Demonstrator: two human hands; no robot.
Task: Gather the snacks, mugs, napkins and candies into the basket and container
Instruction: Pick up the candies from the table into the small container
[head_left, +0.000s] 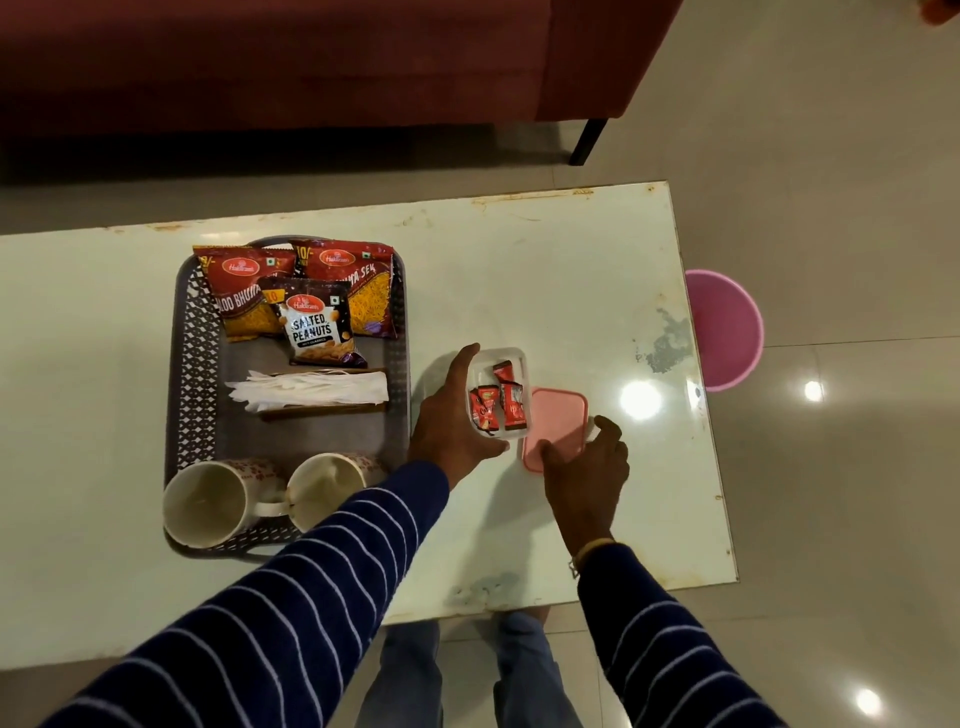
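A grey perforated basket (193, 364) on the table holds three snack packets (311, 325), a stack of white napkins (311, 391) and two mugs (208, 503) lying on their sides. To its right stands a small clear container (511, 358) with red candies (496, 402) inside. My left hand (449, 423) grips the container's left side. My right hand (587, 467) grasps the pink lid (556, 421), which lies flat on the table just right of the container.
The white table (571, 270) ends close on the right and at the front. A pink bucket (727, 327) stands on the floor beyond the right edge. A dark red sofa (311, 62) runs along the far side.
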